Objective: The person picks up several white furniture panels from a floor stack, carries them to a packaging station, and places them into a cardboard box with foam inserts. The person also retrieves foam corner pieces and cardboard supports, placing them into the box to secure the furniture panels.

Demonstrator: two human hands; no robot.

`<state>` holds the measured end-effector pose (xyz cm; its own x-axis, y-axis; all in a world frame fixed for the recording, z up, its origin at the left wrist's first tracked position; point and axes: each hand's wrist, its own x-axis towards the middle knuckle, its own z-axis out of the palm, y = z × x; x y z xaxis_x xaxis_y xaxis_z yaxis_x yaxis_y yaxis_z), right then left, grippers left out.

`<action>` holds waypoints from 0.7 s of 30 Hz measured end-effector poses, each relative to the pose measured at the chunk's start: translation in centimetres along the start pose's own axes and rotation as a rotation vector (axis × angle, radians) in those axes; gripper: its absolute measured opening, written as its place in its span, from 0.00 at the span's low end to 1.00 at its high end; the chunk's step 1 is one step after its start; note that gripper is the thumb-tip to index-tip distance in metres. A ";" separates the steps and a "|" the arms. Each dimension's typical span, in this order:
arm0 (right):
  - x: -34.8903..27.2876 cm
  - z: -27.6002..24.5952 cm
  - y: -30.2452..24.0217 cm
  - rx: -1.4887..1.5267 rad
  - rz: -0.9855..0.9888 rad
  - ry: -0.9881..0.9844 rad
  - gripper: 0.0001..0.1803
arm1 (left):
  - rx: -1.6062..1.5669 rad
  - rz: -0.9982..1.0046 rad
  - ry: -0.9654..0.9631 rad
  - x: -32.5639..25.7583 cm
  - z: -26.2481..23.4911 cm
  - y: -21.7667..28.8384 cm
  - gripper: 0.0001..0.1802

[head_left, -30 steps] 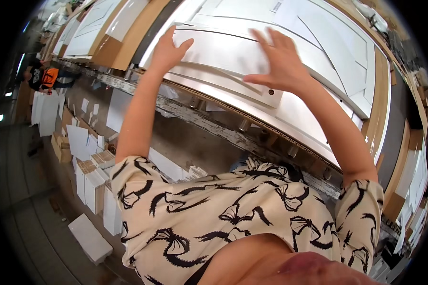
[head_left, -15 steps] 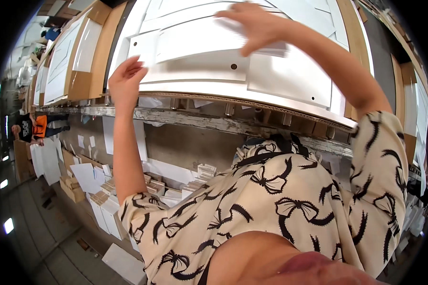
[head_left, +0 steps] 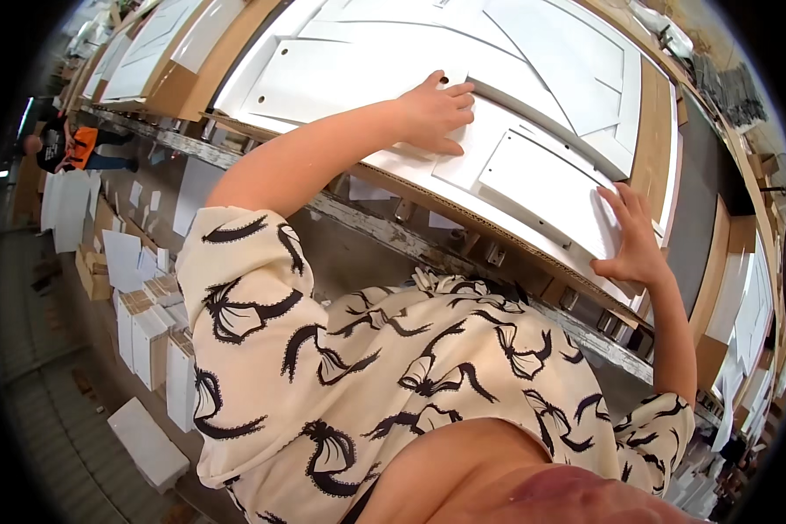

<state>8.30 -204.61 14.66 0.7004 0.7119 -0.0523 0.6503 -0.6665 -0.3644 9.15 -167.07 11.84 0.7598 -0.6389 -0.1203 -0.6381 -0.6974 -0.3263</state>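
Note:
My left hand [head_left: 435, 115] lies with spread fingers on the right end of a long white panel [head_left: 341, 83] with dark round holes. To the right, a shorter white panel [head_left: 546, 188] with small holes along its edges rests on the white boards. At that shorter panel's right end is my right hand [head_left: 630, 234], its fingers and thumb apart and touching the end. Behind both hands lies a larger white framed panel [head_left: 568, 65] with slanting lines. All these pieces sit in a shallow cardboard box [head_left: 653, 131].
The box stands on a roller conveyor with a worn rail [head_left: 384, 231]. Other boxes of white panels [head_left: 153, 48] stand to the left and right along it. Stacked white boards [head_left: 148, 336] are on the floor at left. A person in dark clothes with orange [head_left: 79, 147] stands far left.
My right hand has come down from above the boards to the near right. My left hand has moved right onto the long panel. The shorter panel now lies at right. The view has turned.

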 end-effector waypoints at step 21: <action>7.3 3.2 -2.9 -0.043 -0.014 -0.065 0.52 | -0.284 -0.418 -0.096 -1.8 3.1 -1.4 0.27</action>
<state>10.57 -196.82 12.33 0.6714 0.7332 -0.1080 0.6732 -0.6643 -0.3250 9.04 -163.93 9.63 0.9567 -0.2635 -0.1236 -0.2761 -0.9560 -0.0992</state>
